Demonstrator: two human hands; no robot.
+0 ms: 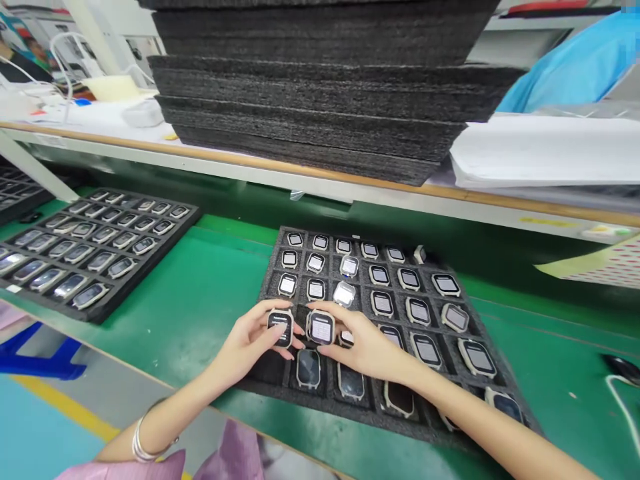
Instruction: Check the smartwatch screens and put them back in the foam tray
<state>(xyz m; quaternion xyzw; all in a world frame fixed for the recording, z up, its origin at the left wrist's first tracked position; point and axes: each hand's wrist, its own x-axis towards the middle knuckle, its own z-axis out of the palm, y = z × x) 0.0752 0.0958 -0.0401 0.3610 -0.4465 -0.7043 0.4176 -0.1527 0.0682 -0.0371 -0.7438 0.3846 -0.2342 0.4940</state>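
My left hand point(260, 337) holds a smartwatch case point(281, 327) without a strap, its screen lit dark with pale text and my thumb lying on the glass. Beside it, my right hand point(357, 340) grips a second smartwatch case point(321, 328) by its edges; that screen shows a white page with a black border. Both hands are over the left front part of a black foam tray point(345, 415), whose pockets hold several more watch cases. Most screens towards the back are lit white, while a watch point(308, 368) in the front row is dark. My fingers hide some pockets.
Another foam tray point(113, 293) full of watch cases lies to the left on the green bench point(200, 287). Thick black foam sheets point(310, 100) are stacked on the shelf point(240, 160) above. A black mouse-like object point(620, 367) with a white cable sits at the right.
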